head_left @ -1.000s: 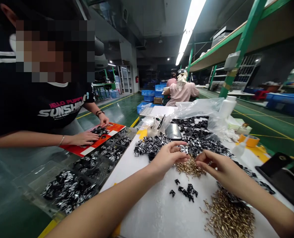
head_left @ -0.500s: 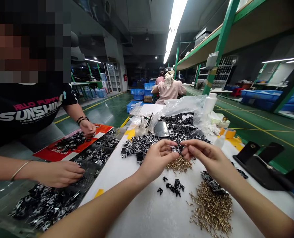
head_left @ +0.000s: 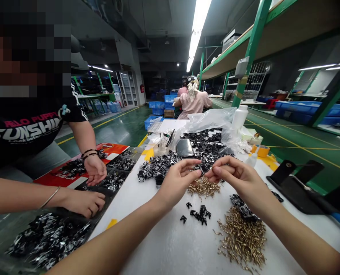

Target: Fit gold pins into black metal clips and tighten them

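Observation:
My left hand (head_left: 178, 182) is raised over the table, fingers curled and thumb near the index fingertip; anything held there is too small to make out. Close by on its right, my right hand (head_left: 235, 176) pinches thumb against fingers, its contents hidden. A slim gap separates the hands. Just below them lies a small heap of brass-coloured hooked pins (head_left: 204, 188). Several loose black clips (head_left: 200, 214) are scattered nearer me. Under my right forearm are a larger pin heap (head_left: 241, 238) and a pile of black-and-silver clips (head_left: 241, 208). More black-and-silver clips (head_left: 158, 168) are heaped beyond my left hand.
A dark phone-like slab (head_left: 185, 148) lies among the clips. White bottle (head_left: 239, 116), orange tape roll (head_left: 260, 150) and black stand (head_left: 293, 189) are right. Left, a co-worker's hands (head_left: 85, 200) are over trays of clips (head_left: 47, 238). Another person (head_left: 193, 101) sits ahead.
The small black-and-silver part seen between my fingertips no longer shows, and my hands have parted slightly. The co-worker's far hand has turned and come nearer. The view has shifted slightly.

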Available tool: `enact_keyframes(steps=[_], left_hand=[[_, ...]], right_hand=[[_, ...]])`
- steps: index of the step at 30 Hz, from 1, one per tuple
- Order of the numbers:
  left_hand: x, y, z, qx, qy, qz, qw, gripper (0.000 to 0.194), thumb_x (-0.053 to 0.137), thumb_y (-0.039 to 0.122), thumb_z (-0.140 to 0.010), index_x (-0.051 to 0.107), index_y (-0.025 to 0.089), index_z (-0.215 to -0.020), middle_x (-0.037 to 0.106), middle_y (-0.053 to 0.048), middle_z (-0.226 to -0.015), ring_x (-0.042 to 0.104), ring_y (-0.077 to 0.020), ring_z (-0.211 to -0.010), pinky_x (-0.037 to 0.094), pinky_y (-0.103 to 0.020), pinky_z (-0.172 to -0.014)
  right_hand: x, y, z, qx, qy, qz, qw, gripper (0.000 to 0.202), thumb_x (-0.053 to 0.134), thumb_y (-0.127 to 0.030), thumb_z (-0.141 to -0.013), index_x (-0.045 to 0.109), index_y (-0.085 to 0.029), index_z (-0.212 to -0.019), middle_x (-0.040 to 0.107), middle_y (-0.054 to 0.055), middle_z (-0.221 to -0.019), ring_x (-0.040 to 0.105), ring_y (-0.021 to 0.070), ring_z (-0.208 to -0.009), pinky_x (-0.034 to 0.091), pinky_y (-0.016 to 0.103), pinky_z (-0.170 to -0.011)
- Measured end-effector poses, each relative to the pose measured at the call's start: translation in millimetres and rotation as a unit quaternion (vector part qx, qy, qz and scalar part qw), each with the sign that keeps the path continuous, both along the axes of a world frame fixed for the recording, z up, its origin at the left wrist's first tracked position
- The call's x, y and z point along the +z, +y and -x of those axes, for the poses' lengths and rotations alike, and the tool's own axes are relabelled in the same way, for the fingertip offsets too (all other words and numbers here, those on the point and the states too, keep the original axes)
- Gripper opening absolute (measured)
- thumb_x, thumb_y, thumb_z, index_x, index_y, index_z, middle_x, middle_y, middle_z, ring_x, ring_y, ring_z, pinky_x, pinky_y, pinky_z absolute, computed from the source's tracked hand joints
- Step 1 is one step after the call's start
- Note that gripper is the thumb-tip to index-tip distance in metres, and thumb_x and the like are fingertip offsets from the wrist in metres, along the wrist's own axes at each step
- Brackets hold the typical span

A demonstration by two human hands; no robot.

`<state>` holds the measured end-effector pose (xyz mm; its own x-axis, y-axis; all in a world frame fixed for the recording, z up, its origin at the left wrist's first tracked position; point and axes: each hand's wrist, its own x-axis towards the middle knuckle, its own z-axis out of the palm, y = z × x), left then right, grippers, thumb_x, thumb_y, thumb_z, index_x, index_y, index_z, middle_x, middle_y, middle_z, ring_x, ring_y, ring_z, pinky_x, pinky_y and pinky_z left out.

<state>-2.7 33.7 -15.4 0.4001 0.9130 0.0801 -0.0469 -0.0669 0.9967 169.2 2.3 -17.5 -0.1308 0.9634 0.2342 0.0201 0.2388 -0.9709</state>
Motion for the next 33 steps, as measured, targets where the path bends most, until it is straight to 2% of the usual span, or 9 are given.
enact_keyframes(steps=[4, 8, 11, 15, 18, 22, 25, 29, 33], left_hand=[[-0.1, -0.7, 0.5, -0.013, 0.013, 0.009, 1.000, 0.030, 0.059, 0.022, -0.079, 0.061, 0.017, -0.108, 0.063, -0.008, -0.100, 0.058, -0.0146, -0.084, 0.043, -0.028, -0.081], [-1.9, -0.1, 0.5, 0.004, -0.003, -0.023, 1.000, 0.021, 0.060, 0.020, -0.078, 0.064, 0.018, -0.099, 0.063, -0.005, -0.101, 0.054, -0.0154, -0.097, 0.038, -0.026, -0.088], [-3.0, 0.2, -1.2, 0.024, -0.041, 0.015, 0.999, 0.019, 0.064, 0.021, -0.075, 0.062, 0.016, -0.094, 0.062, -0.004, -0.095, 0.056, -0.0140, -0.090, 0.041, -0.025, -0.084], [-2.4, -0.1, -3.2, 0.020, -0.096, 0.080, 0.992, 0.022, 0.068, 0.021, -0.072, 0.057, 0.015, -0.090, 0.061, -0.003, -0.084, 0.059, -0.0112, -0.075, 0.047, -0.026, -0.077], [-0.9, -1.1, -2.5, 0.012, -0.067, 0.060, 0.996, 0.022, 0.066, 0.021, -0.073, 0.060, 0.014, -0.092, 0.062, -0.004, -0.085, 0.061, -0.0117, -0.071, 0.048, -0.028, -0.075], [-1.4, -3.4, 0.0, -0.006, 0.028, -0.047, 0.998, 0.024, 0.063, 0.025, -0.075, 0.066, 0.017, -0.098, 0.065, -0.006, -0.086, 0.061, -0.0151, -0.075, 0.048, -0.028, -0.070], [-3.8, -5.5, 0.5, 0.020, 0.069, -0.101, 0.992, 0.030, 0.064, 0.030, -0.075, 0.064, 0.018, -0.103, 0.065, -0.008, -0.091, 0.061, -0.0180, -0.082, 0.048, -0.029, -0.071], [-5.3, -6.8, -0.2, 0.028, 0.065, -0.115, 0.991, 0.029, 0.066, 0.031, -0.073, 0.064, 0.016, -0.098, 0.065, -0.009, -0.092, 0.060, -0.0185, -0.088, 0.048, -0.029, -0.078], [-4.0, -6.3, 0.2, 0.029, 0.054, -0.101, 0.993, 0.029, 0.066, 0.032, -0.074, 0.065, 0.015, -0.098, 0.067, -0.009, -0.089, 0.061, -0.0179, -0.083, 0.050, -0.029, -0.075]], right_hand=[[-0.3, -0.2, -0.3, -0.008, -0.002, 0.001, 1.000, 0.018, 0.057, -0.035, -0.083, 0.056, -0.017, -0.087, 0.069, 0.006, -0.084, 0.064, 0.0138, -0.076, 0.053, 0.027, -0.070], [-1.8, -0.3, -0.6, -0.015, -0.017, -0.009, 1.000, 0.020, 0.057, -0.038, -0.082, 0.058, -0.017, -0.085, 0.067, 0.005, -0.079, 0.064, 0.0147, -0.074, 0.053, 0.028, -0.067], [-1.4, -1.7, 0.1, -0.033, -0.043, -0.036, 0.998, 0.020, 0.058, -0.038, -0.082, 0.059, -0.018, -0.083, 0.064, 0.004, -0.075, 0.060, 0.0135, -0.070, 0.051, 0.026, -0.062], [-1.0, -3.1, 0.9, -0.053, -0.067, -0.059, 0.995, 0.018, 0.056, -0.037, -0.082, 0.061, -0.019, -0.082, 0.059, 0.002, -0.071, 0.055, 0.0120, -0.066, 0.046, 0.024, -0.057], [-1.4, -4.4, 1.6, -0.067, -0.106, -0.072, 0.990, 0.019, 0.055, -0.038, -0.083, 0.061, -0.020, -0.085, 0.059, 0.002, -0.072, 0.054, 0.0132, -0.066, 0.045, 0.025, -0.056], [-1.7, -8.8, 3.3, -0.095, -0.195, -0.126, 0.968, 0.015, 0.054, -0.035, -0.084, 0.061, -0.022, -0.084, 0.061, 0.002, -0.078, 0.056, 0.0135, -0.070, 0.044, 0.026, -0.060], [-2.2, -11.4, 3.9, -0.108, -0.267, -0.173, 0.942, 0.011, 0.052, -0.030, -0.085, 0.059, -0.022, -0.083, 0.060, 0.001, -0.077, 0.055, 0.0130, -0.070, 0.042, 0.025, -0.058], [-3.4, -10.5, 3.2, -0.115, -0.342, -0.243, 0.900, 0.010, 0.048, -0.024, -0.087, 0.057, -0.021, -0.083, 0.058, 0.002, -0.075, 0.053, 0.0137, -0.069, 0.041, 0.026, -0.058], [-4.2, -8.5, 2.0, -0.116, -0.351, -0.283, 0.885, 0.010, 0.046, -0.023, -0.088, 0.056, -0.020, -0.085, 0.057, 0.002, -0.075, 0.052, 0.0138, -0.069, 0.042, 0.027, -0.060]])
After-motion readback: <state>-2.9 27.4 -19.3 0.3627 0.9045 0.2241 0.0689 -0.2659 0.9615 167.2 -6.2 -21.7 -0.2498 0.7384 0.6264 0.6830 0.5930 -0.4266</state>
